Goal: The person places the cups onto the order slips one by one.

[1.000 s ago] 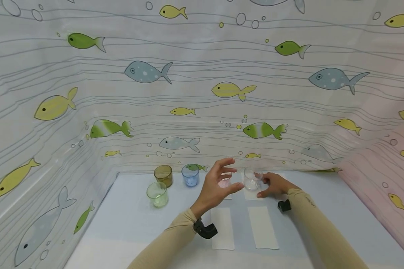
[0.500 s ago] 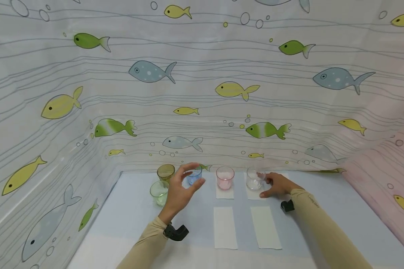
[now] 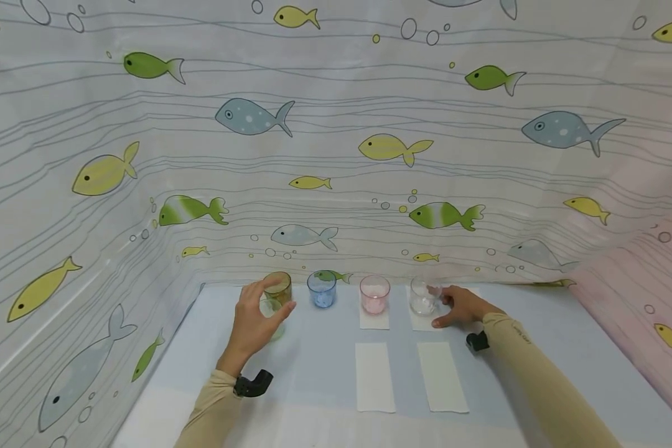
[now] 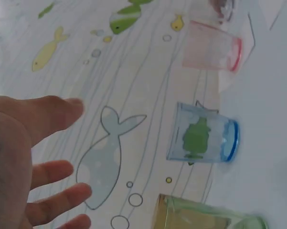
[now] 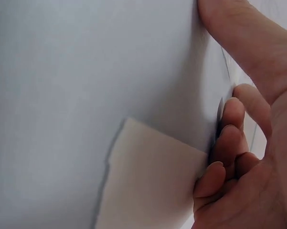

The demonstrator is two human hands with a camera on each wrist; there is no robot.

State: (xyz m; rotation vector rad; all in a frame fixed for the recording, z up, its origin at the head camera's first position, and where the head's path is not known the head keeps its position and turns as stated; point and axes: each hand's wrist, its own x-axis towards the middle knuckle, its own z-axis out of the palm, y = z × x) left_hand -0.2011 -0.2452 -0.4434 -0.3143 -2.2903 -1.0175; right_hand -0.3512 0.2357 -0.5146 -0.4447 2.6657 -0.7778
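Left of centre in the lower half of the head view, the left hand (image 3: 253,320) is spread wide, thumb well apart from the fingers and nothing held between them; above it on the left, blue-grey and yellow fish swim across the printed sheet (image 3: 336,99) that fills the upper frame. Below the hand come a tan left sleeve (image 3: 208,407) and a black wrist camera (image 3: 253,384). The hand partly covers a green glass (image 3: 277,332), with a brown glass (image 3: 282,290) just behind; whether the fingers touch either I cannot tell. Next along the back of the bench (image 3: 308,379) stands a blue glass (image 3: 322,291), upright. Near the centre, a pink glass (image 3: 374,298) stands upright on a white strip (image 3: 374,322), and in front of it, lower in the frame, lies another strip (image 3: 375,379). Right of centre, a clear glass (image 3: 422,300) stands on a third strip (image 3: 425,324), with a fourth strip (image 3: 443,378) lower down. At its right side is the right hand (image 3: 466,308), low by the bench, thumb wide of the loosely curled fingers; contact with the glass is unclear. The right sleeve (image 3: 543,379) runs to the lower right corner.
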